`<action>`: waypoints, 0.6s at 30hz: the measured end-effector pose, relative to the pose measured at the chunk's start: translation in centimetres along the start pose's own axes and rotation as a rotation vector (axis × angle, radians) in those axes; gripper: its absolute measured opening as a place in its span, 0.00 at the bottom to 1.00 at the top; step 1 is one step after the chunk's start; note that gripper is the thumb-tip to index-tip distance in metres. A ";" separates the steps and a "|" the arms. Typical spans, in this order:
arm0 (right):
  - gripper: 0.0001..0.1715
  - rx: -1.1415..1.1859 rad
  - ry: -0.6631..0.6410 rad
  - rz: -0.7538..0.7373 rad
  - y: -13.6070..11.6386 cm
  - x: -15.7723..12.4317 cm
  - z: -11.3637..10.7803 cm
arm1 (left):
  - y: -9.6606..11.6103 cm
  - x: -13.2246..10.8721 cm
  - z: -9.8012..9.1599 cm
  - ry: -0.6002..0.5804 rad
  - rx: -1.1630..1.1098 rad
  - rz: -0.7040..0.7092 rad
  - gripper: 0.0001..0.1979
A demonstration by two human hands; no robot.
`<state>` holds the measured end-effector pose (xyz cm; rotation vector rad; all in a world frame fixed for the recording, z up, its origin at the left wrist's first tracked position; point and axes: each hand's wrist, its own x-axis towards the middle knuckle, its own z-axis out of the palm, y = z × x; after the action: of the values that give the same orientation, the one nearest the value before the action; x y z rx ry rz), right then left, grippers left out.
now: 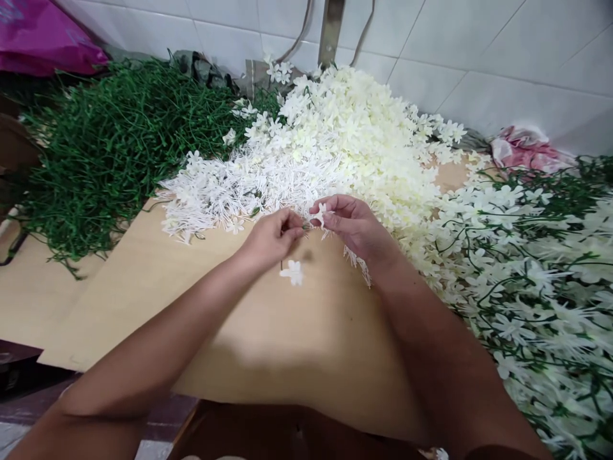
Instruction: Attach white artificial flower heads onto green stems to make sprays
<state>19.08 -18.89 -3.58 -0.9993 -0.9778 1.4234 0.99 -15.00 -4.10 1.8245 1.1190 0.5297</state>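
Observation:
My left hand (pixel 274 235) is closed, its thumb and fingers pinched on a thin green stem (pixel 305 227) whose tip points at my right hand. Between the thumb and fingertips of my right hand (pixel 357 225) is a small white artificial flower (pixel 322 213), close to that stem tip. Below my left hand is another white flower (pixel 294 273) with a short dark piece of stem above it; I cannot tell if it hangs from the hand or lies on the board. Just beyond both hands spreads a heap of white stamen-like pieces (pixel 282 176).
Cream-white petals (pixel 364 121) are heaped against the tiled wall (pixel 445 45). Green stems (pixel 129 128) are piled at the left, flowers on stems (pixel 531 287) at the right. A brown board (pixel 306 338) lies under my arms. A magenta bag (pixel 43 38) is at the back left.

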 end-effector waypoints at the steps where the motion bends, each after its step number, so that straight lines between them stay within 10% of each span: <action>1: 0.19 -0.014 0.005 0.017 0.3 0.1 0.1 | -0.2 0.2 -0.1 0.019 -0.157 -0.013 0.03; 6: 0.20 -0.038 0.050 0.066 1.5 0.5 0.2 | -0.5 0.4 -0.5 -0.017 -0.557 -0.086 0.09; 18: 0.20 -0.101 0.042 0.089 1.3 0.5 0.5 | -0.3 0.5 -0.7 -0.002 -0.592 -0.118 0.10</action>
<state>18.15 -18.54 -4.69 -1.1559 -0.9929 1.4315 0.61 -14.22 -4.07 1.2394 0.9329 0.7009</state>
